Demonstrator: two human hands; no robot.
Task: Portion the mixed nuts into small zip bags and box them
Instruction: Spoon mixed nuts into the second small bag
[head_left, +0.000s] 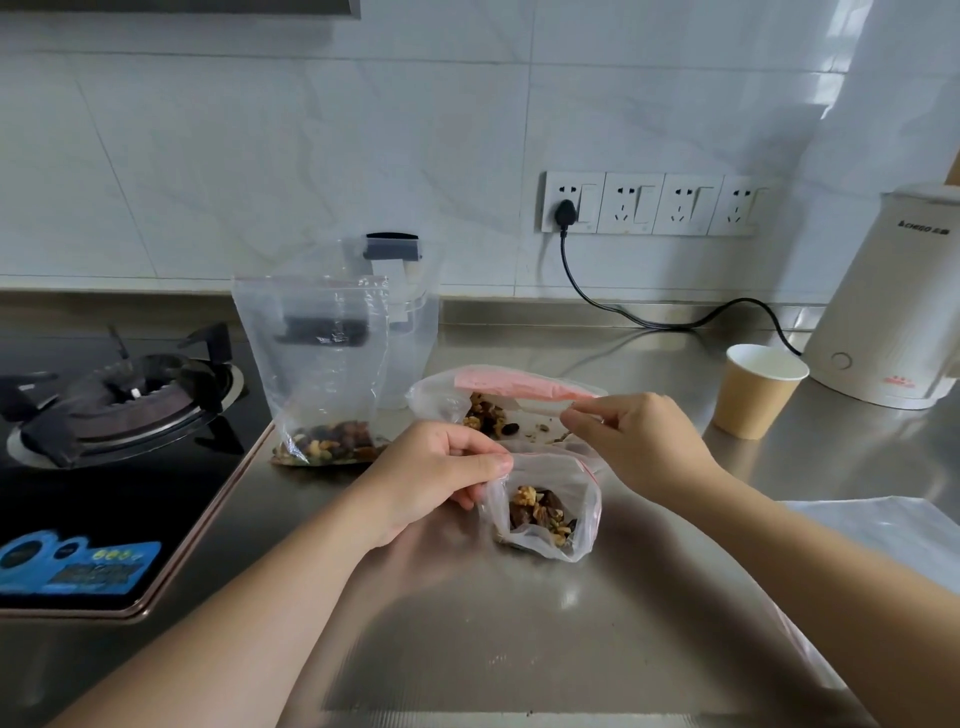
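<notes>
Pinching the near rim of a small zip bag (545, 512) of mixed nuts (540, 514) on the steel counter (467, 623), the left hand (436, 478) holds it open. Right hand (639, 441) fingers curl, pinching the far rim. A larger nut bag (322, 374) stands behind, left.

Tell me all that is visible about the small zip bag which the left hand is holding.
The small zip bag is clear thin plastic with a red line along its zip edge. Its mouth is open, facing up toward the camera, and mixed nuts lie in the bottom. It rests on the steel counter. The left hand pinches its left rim; whether the right hand, just above its far rim, touches it is unclear.
</notes>
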